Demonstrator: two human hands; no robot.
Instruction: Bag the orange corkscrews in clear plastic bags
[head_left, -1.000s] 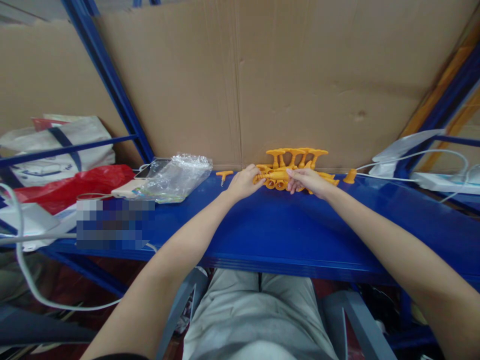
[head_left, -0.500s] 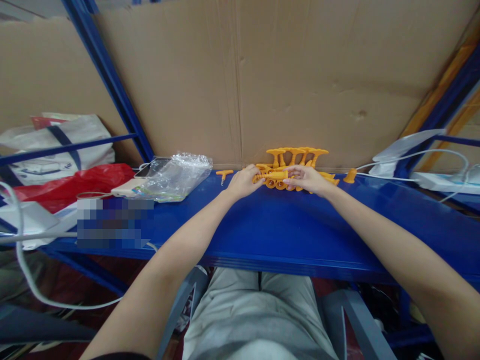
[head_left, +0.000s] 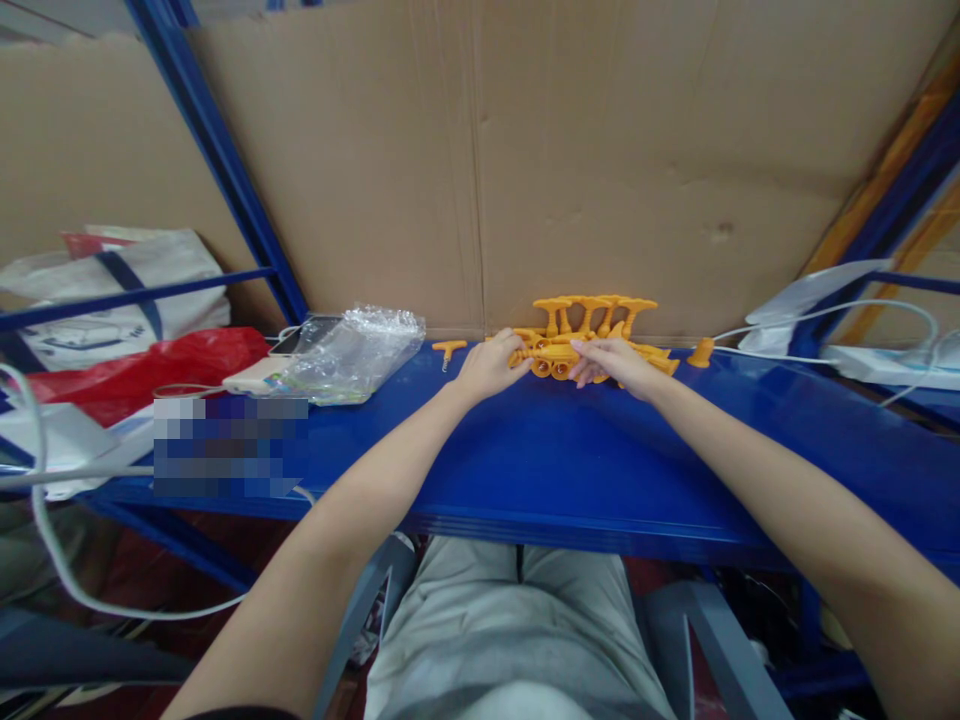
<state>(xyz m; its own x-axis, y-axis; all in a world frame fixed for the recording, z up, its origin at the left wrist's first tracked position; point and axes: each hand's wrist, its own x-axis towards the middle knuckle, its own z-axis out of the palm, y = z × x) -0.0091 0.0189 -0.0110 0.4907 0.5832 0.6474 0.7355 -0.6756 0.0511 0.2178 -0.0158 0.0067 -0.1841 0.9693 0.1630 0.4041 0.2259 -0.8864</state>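
A cluster of orange plastic parts [head_left: 592, 318] lies at the back of the blue shelf [head_left: 570, 470], against the cardboard wall. Both my arms reach out to it. My left hand [head_left: 489, 365] grips the left end of one orange piece [head_left: 553, 352] in the pile. My right hand [head_left: 615, 362] pinches the same piece from the right, fingers curled over it. Several orange stems stand upright just behind my hands. Two loose orange parts lie apart: one small T-shaped piece [head_left: 448, 349] to the left, another [head_left: 701, 351] to the right.
A crumpled clear plastic bag [head_left: 352, 352] and a phone-like device [head_left: 259, 377] lie left of the pile. Further left are a red bag [head_left: 142, 368] and a white bag [head_left: 112, 290]. White cables and a power strip [head_left: 885, 362] sit at the right. Blue rack posts frame the shelf.
My right hand has shifted slightly on the orange piece, lifting a little and then settling back down. The left hand stays almost still.
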